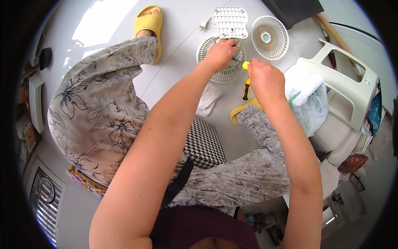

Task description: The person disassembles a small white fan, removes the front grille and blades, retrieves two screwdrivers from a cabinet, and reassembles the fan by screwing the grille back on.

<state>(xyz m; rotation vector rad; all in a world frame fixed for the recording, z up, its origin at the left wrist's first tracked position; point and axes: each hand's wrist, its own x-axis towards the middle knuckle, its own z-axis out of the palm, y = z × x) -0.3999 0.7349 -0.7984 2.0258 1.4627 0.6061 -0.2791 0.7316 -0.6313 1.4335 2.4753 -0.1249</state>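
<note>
On the floor ahead stands a small white fan (202, 52) with a round wire grille and pale blue parts in its middle. My left hand (222, 54) is curled over its centre, fingers closed on it. My right hand (267, 79) makes a fist just right of the fan. A round, bright yellow end (246, 65) sticks out of its left side; the rest is hidden in the fist. Below this lies a yellow-and-black screwdriver handle (246, 89). Touching the fan's far side is its white lattice base (230, 23). To the right rests a detached white grille (269, 37).
A white plug (204, 23) lies left of the base. A folded white cloth (208, 99) sits nearer me, by a houndstooth-patterned seat (205, 143). On the right are a plastic bag (311, 103) and a cream plastic frame (331, 85). My feet wear yellow slippers (148, 23).
</note>
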